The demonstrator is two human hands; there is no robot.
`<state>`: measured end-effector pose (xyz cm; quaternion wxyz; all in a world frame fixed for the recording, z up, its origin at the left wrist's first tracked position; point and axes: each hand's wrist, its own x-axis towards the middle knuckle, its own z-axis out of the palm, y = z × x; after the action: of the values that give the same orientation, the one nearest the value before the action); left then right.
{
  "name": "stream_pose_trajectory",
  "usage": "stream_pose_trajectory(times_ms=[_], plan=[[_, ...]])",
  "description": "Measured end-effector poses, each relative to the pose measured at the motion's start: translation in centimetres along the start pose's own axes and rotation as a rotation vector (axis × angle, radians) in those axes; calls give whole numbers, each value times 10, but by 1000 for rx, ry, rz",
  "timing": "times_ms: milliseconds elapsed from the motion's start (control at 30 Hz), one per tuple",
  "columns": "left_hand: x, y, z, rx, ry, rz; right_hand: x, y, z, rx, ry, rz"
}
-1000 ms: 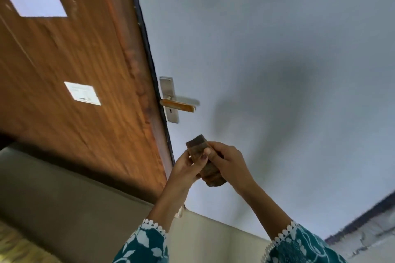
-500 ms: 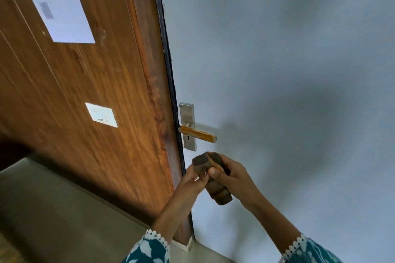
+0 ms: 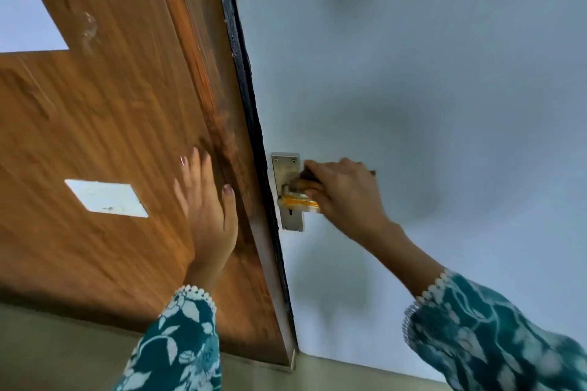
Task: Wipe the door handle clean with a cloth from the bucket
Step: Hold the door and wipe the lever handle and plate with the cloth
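The door handle [image 3: 298, 200] is an orange lever on a steel backplate [image 3: 287, 168], fixed to the pale grey door face beside the door's dark edge. My right hand [image 3: 344, 192] is closed around a dark brown cloth [image 3: 307, 175] and presses it onto the lever near the backplate; most of the cloth is hidden under my fingers. My left hand [image 3: 208, 211] lies flat with its fingers spread on the brown wooden panel left of the door edge. It holds nothing. The bucket is out of view.
The wooden panel [image 3: 111, 124] carries a small white label [image 3: 106, 197] and a larger pale sheet [image 3: 22, 9] at the top left. A beige wall [image 3: 63, 355] runs along the bottom. The grey door face [image 3: 444, 73] fills the right half.
My left hand let go of the cloth and moved left onto the wooden panel. My right hand carried the cloth up onto the handle. The camera came closer to the door.
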<state>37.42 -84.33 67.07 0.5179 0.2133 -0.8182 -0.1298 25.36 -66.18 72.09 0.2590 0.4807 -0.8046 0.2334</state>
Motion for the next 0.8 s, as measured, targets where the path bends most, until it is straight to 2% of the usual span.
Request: stream_pose_trajectory(times_ms=[67,133,233,400,667,800], plan=[[11,-14,8,51,-19,74,12,-20,28,-133,-14,-33],[17,-23,15,70,-50,146,16,-36,50,-222,-75,12],[22,-33,25,130,-49,214,11,-48,66,-249,-84,90],[25,-44,36,137,2,257,0,-43,65,-278,-37,98],[26,-47,43,168,70,320,-28,1,32,-323,-79,268],[25,-48,45,184,93,327,-18,-22,50,-369,13,225]])
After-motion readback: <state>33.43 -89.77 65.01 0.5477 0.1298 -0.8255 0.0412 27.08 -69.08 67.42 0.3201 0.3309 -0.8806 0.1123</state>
